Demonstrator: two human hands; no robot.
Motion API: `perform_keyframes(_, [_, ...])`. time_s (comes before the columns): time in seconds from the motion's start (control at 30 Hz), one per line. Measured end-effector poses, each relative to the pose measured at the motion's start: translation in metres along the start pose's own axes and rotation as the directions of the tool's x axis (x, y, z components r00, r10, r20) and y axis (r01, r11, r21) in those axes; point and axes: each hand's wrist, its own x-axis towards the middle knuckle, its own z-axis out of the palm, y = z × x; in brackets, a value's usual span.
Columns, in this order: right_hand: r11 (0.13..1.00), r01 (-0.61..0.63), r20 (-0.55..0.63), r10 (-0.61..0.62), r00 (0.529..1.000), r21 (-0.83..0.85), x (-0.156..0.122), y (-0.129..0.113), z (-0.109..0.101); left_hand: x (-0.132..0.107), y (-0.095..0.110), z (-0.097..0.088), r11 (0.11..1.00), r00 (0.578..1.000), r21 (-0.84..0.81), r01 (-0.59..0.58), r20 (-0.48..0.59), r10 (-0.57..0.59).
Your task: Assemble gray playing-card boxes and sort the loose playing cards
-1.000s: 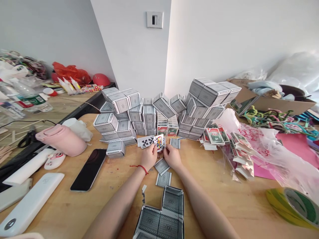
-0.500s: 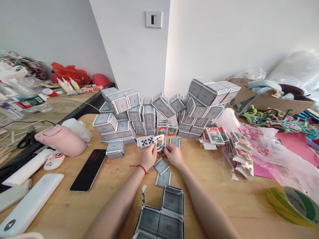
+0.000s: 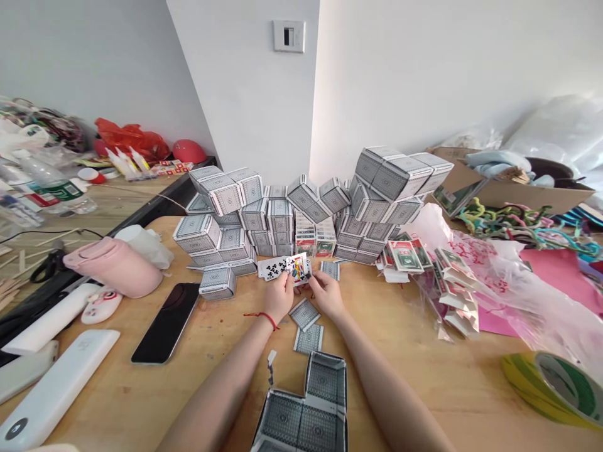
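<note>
Block wall: there it stands across the desk (image 3: 391,339), the block wall (image 3: 281,216), card-back pieces stacked several tiers high, red-fronted packs (image 3: 315,248) set in its middle!
Court card: face up, the court card (image 3: 300,267) is just in front of the block wall's middle, a clubs card (image 3: 276,270) beside it.
Left hand: here's the left hand (image 3: 280,295), thumb pressed over the court card's lower part.
Right hand: and the right hand (image 3: 327,295), fingertips seemingly pinching that card's right side; neither of the hands is free.
Done, I'd say: plenty, with the block wall standing and a joined block cluster (image 3: 301,414) well in front of it.
Left, I'd judge: the flat ones! Two loose cards (image 3: 305,314) lie in front of the block wall, and a back-up card (image 3: 330,270) sits near its foot.
Spare cartons: right of the block wall, opened cartons (image 3: 455,292); contents, can't tell.
Fold begun: can't tell from here.
</note>
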Motion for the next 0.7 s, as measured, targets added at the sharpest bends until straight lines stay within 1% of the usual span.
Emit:
perform_keyframes(0.1, [0.993,-0.05,0.055,0.044,0.998,0.106,0.003,0.0,-0.004,0.001,0.0,-0.001,0.996,0.999,-0.076,0.039,-0.006,-0.039])
perform_keyframes(0.2, [0.969,-0.058,0.093,0.036,0.995,0.242,0.005,-0.002,-0.007,0.001,-0.001,-0.001,0.993,0.999,-0.105,0.05,0.0,-0.05])
perform_keyframes(0.27, [0.924,-0.083,0.135,0.034,0.99,0.374,0.004,-0.005,-0.009,0.001,-0.003,0.0,0.995,0.999,-0.099,0.035,0.011,-0.034])
perform_keyframes(0.33, [0.859,-0.137,0.212,0.035,0.977,0.494,0.003,-0.009,-0.01,0.0,-0.005,0.002,0.996,1.0,-0.084,0.008,0.029,-0.006])
perform_keyframes(0.4, [0.8,-0.188,0.277,0.028,0.96,0.569,0.002,-0.012,-0.011,0.0,-0.007,0.003,0.997,0.998,-0.07,-0.02,0.052,0.024])
perform_keyframes(0.47, [0.765,-0.212,0.299,0.027,0.954,0.609,0.002,-0.013,-0.012,-0.001,-0.007,0.004,0.997,0.997,-0.062,-0.034,0.066,0.038])
perform_keyframes(0.53, [0.746,-0.226,0.295,0.04,0.955,0.627,0.003,-0.012,-0.012,-0.002,-0.006,0.004,0.998,0.997,-0.061,-0.032,0.069,0.036])
perform_keyframes(0.6, [0.747,-0.236,0.298,0.053,0.953,0.622,0.004,-0.01,-0.013,-0.002,-0.006,0.003,0.997,0.997,-0.069,-0.023,0.066,0.028])
perform_keyframes(0.7, [0.755,-0.271,0.352,0.056,0.934,0.597,0.004,-0.008,-0.014,-0.002,-0.005,0.003,0.993,0.996,-0.117,-0.016,0.084,0.026])
